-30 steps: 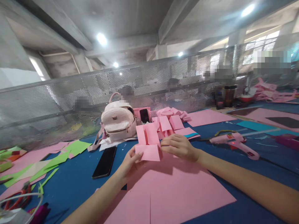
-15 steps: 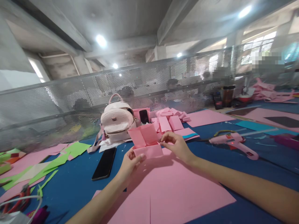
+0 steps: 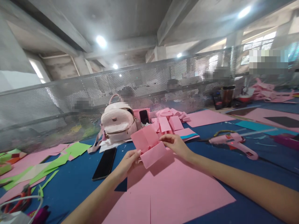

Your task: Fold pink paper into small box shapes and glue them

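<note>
Aslant: folded pink paper (image 3: 147, 140), long axis of front panel (image 3: 153, 155) rising rightward.

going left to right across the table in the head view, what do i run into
Red-handled tool → flat black phone → left hand → folded pink paper → right hand → pink glue gun → purple item

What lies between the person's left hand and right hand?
In the head view, a folded pink paper lies between the left hand and the right hand.
</note>
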The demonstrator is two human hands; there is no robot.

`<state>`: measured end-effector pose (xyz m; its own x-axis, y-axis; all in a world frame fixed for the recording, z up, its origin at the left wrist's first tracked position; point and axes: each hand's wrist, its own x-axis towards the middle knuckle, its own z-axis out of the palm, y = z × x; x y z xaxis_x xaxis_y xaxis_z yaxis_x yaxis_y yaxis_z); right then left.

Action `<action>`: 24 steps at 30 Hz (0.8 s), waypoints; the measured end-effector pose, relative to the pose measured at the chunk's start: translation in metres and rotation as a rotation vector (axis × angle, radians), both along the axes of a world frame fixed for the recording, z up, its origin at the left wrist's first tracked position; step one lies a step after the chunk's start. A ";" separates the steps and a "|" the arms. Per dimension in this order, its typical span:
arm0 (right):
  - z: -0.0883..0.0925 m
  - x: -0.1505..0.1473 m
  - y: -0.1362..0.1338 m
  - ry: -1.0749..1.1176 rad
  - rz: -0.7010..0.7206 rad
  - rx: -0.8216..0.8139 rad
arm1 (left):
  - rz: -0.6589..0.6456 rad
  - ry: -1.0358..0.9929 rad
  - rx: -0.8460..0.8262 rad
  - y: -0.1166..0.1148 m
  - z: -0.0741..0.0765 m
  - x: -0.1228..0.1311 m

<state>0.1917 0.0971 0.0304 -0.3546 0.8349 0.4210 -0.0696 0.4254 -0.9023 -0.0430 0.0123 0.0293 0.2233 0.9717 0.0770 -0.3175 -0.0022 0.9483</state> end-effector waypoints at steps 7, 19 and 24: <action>0.001 0.001 0.003 -0.004 0.042 -0.044 | -0.134 0.032 0.043 0.001 0.002 -0.014; -0.004 0.000 -0.005 -0.008 0.090 -0.093 | 0.007 -0.007 0.069 0.006 -0.013 -0.012; -0.008 -0.001 -0.004 0.009 0.077 -0.096 | 0.131 -0.058 0.084 0.010 -0.018 -0.010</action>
<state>0.1905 0.0931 0.0220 -0.4159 0.8418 0.3440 -0.1070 0.3304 -0.9378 -0.0526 0.0224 0.0108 0.0880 0.9818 0.1685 -0.3634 -0.1259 0.9231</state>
